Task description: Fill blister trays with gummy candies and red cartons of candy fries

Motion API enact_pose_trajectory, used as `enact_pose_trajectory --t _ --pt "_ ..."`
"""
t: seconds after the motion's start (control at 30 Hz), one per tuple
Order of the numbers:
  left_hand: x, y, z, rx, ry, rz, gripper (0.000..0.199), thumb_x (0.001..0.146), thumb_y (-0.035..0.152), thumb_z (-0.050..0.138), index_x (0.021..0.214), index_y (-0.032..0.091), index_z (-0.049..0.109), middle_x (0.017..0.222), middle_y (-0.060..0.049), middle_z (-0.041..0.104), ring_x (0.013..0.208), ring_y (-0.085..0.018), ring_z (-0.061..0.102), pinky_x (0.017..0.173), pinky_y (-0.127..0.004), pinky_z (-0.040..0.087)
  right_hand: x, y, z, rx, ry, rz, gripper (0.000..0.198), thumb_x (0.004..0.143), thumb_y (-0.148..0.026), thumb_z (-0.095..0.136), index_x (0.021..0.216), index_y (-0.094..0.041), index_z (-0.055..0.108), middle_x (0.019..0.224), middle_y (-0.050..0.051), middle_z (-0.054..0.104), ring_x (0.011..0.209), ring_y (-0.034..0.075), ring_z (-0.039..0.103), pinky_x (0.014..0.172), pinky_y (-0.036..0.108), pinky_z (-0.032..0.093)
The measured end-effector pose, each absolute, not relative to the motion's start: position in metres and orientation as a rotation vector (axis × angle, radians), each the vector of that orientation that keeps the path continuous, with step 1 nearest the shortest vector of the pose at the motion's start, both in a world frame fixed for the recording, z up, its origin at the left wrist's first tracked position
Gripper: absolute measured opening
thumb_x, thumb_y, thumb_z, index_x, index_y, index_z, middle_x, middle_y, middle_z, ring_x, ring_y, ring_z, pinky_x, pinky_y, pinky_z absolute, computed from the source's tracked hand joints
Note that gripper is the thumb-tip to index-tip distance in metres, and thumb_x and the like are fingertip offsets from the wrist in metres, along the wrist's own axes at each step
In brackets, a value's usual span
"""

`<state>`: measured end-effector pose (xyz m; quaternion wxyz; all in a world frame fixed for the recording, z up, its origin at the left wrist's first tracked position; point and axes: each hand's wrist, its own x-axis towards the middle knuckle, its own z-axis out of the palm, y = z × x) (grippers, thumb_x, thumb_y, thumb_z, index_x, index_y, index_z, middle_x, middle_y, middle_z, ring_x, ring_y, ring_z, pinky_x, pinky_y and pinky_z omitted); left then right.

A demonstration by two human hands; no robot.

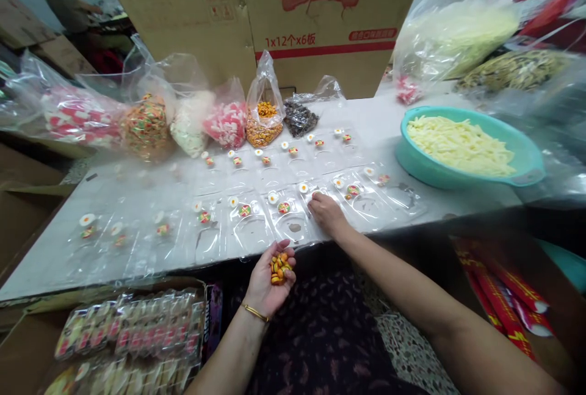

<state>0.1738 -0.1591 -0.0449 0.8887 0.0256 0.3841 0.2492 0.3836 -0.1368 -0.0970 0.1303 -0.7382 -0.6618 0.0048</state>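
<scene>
My left hand (270, 279) is cupped palm up at the table's front edge. In it lies a small heap of orange-yellow pieces (280, 268), small and rounded with dark marks. My right hand (326, 212) reaches over a clear plastic tray in the front row, its fingertips pinched low in it; what they hold is hidden. Beside it to the left, another clear tray (295, 233) carries a fried-egg-like piece (273, 198) and a round red-and-green piece (284, 207). To the right, a red-and-green piece (352, 190) has a small orange piece (348, 196) next to it.
Behind the trays stand plastic bags, including one of orange pieces (264, 129) and one of pink-and-white pieces (226, 123). A turquoise basin (458, 178) of pale yellow strips is at right. A carton of packed trays (155, 328) sits lower left. Another person (68, 10) works far left.
</scene>
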Motion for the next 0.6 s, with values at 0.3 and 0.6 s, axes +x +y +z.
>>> enact_pose_trajectory --t 0.3,0.6 --pt "0.174 -0.14 -0.05 -0.015 0.749 0.694 0.025 0.085 0.027 0.039 0.083 0.01 0.057 0.07 -0.006 0.06 0.064 -0.011 0.059 0.057 -0.022 0.05 0.322 -0.172 -0.034 -1.381 -2.075 0.459 0.023 0.082 -0.025 0.047 0.101 -0.022 0.059 0.095 0.006 0.059 0.086 0.015 0.054 0.075 0.026 0.043" --pt "0.155 -0.15 -0.059 -0.061 0.789 0.715 0.014 0.079 0.012 0.046 0.075 0.009 0.059 0.073 -0.006 0.063 0.07 -0.013 0.061 0.071 -0.029 0.052 0.303 -0.171 -0.048 -1.357 -1.735 0.847 0.014 0.078 -0.021 0.051 0.088 -0.018 0.061 0.081 0.003 0.061 0.074 0.012 0.057 0.068 0.024 0.045"
